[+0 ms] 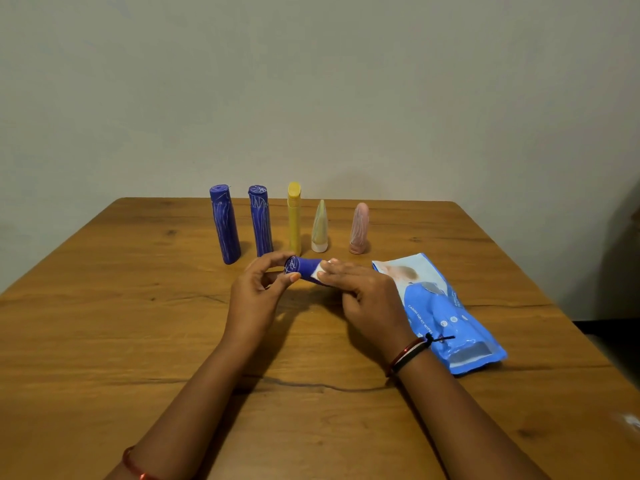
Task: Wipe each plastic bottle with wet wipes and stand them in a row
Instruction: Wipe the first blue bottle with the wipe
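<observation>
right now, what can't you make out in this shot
- Held blue bottle, head view: the left hand grips one end, and the right hand covers the other end, so its full length is hidden.
- Wet wipe: only a white corner shows under the right hand's fingers.
- Wipes pack: the print is too small and blurred to read in full.
- Standing blue bottles: their white markings are too fine to read.

Place: looking like a room in a home.
Surface (138,306): wooden, with knots and grain cracks, filling the lower half of the frame.
Wall (311,81): plain and pale, rising behind it across the upper half.
Wet wipes pack (460,327): a household item, lying at right of centre.
</observation>
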`<state>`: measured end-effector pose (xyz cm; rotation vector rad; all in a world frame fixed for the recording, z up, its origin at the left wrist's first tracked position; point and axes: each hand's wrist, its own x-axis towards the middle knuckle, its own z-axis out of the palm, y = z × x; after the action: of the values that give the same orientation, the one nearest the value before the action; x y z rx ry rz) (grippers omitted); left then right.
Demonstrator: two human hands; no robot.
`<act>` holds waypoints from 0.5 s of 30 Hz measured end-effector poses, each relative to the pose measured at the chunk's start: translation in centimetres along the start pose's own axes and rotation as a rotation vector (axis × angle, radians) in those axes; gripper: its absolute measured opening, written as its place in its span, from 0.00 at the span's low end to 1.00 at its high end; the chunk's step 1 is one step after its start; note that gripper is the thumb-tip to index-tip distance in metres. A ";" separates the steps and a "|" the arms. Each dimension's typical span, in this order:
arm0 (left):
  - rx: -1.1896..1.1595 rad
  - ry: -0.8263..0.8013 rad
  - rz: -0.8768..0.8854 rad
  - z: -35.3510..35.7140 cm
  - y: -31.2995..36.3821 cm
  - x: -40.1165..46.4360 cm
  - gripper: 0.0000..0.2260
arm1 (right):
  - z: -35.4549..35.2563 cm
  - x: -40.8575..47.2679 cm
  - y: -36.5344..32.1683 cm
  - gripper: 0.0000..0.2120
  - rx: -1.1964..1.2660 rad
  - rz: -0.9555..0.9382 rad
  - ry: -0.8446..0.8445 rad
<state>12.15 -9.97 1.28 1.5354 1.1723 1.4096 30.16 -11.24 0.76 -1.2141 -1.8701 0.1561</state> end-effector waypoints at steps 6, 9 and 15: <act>-0.085 -0.060 -0.052 0.1 0.1 0.0 0.17 | 1.0 0.0 -0.9 0.22 0.019 0.123 0.020; -0.159 -0.020 -0.075 0.3 -0.2 -0.1 0.14 | 1.4 -0.3 -2.1 0.23 -0.008 0.036 -0.034; -0.198 -0.033 -0.126 -0.3 -0.3 0.4 0.19 | 1.3 -0.1 -1.4 0.22 -0.055 0.095 0.003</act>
<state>11.82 -9.53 1.18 1.3202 1.0569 1.3684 28.23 -11.63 0.63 -1.3410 -1.8258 0.1554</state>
